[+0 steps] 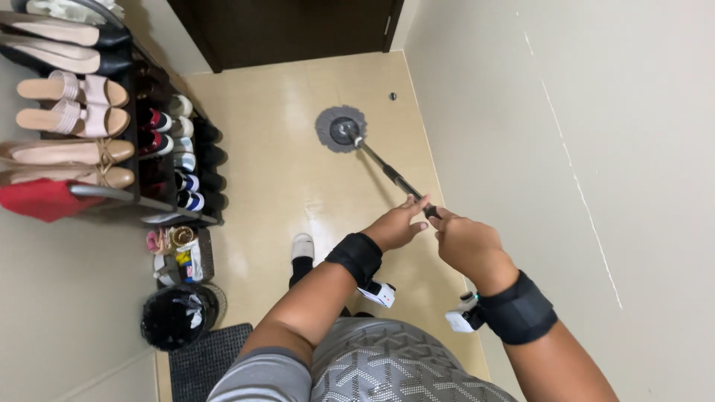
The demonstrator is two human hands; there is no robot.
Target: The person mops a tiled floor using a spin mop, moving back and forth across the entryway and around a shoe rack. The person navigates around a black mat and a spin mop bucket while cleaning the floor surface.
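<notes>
1. Head view, centre: a mop [372, 152] runs from its round grey head [341, 129] on the cream floor [268, 171], just above mid-frame, down and right along a dark pole to the two hands.
2. The left hand [397, 223] is closed loosely round the pole, fingers wrapped over it, just below and left of centre-right.
3. The right hand [468, 242] grips the pole's near end, fist closed, touching the left hand's fingertips.
4. Both wrists wear black bands, each with a small white device [378, 292] hanging under it.
5. Left of frame: a shoe rack [141, 195] holds heels, sandals and sneakers in tiers.
6. Lower left: a black helmet [177, 316] sits beside a dark mat [205, 357].
7. One foot in a white sock [302, 246] stands on the floor below the mop head.
8. Top: a dark door [290, 30]; right: a plain wall [596, 149].
</notes>
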